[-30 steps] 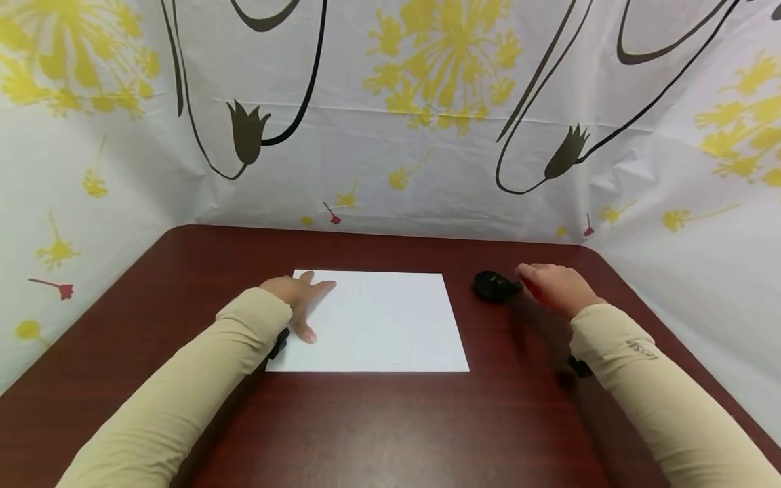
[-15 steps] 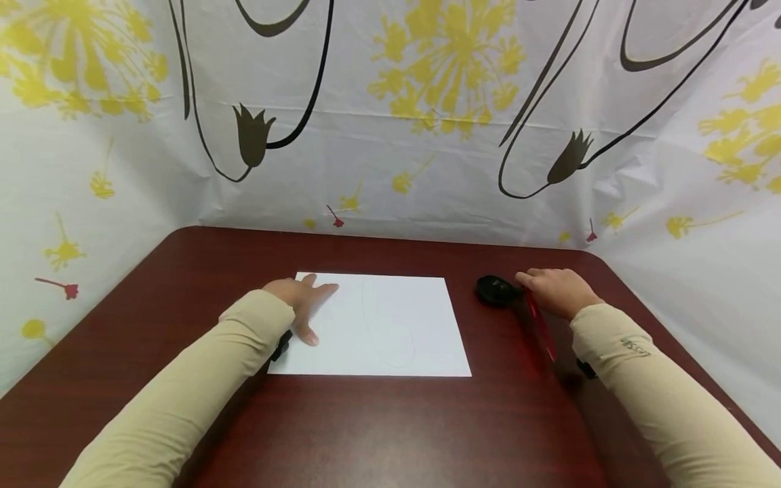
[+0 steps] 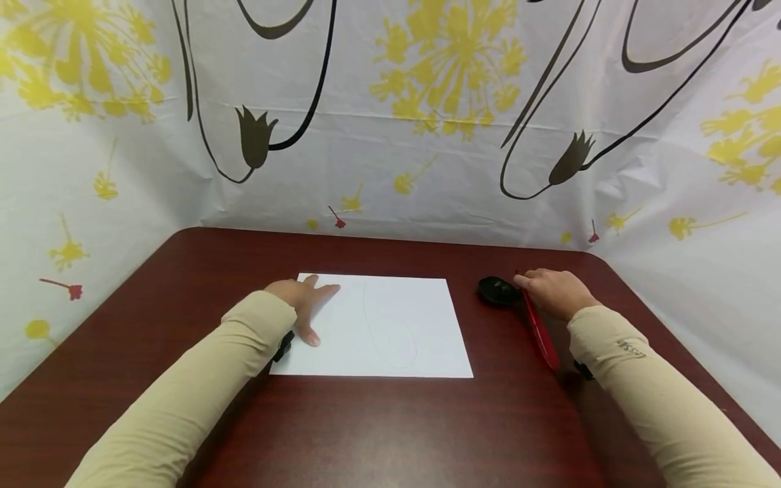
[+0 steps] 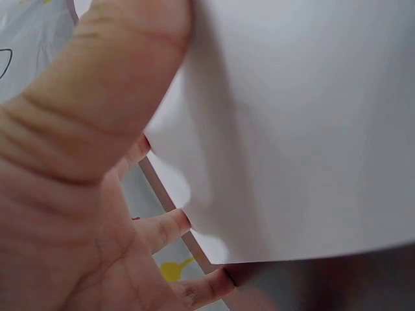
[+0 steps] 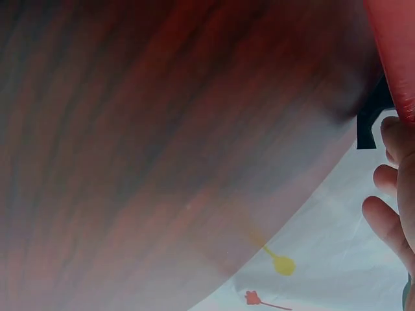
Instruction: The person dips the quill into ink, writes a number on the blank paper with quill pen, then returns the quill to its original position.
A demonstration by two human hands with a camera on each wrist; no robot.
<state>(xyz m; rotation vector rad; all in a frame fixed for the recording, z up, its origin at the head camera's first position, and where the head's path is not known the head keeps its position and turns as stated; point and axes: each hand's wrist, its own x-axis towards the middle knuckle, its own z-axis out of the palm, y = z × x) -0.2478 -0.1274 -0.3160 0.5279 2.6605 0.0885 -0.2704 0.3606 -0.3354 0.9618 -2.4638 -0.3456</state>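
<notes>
My left hand [image 3: 299, 300] rests with spread fingers on the left edge of a white sheet of paper [image 3: 390, 325]. In the left wrist view the thumb [image 4: 123, 78] lies over the sheet, and other fingertips meet its border. A faint curved line runs down the paper. On the right, my right hand [image 3: 556, 293] holds the far end of a long, glossy red object [image 3: 539, 332], whose other end points toward me. Its exact kind cannot be told. Just left of that hand lies a rounded black object [image 3: 497, 291] with a narrower part reaching toward the fingers.
Everything lies on a dark reddish-brown wooden table [image 3: 378, 434] with rounded far corners. A white curtain [image 3: 342, 183] with yellow and dark flower prints stands behind and at both sides. Small black devices sit under both wrists.
The red object, blurred beneath my right hand at first, has turned and now shows its broad side, slanting toward me. The left hand and paper stay as they were; the view shifts slightly.
</notes>
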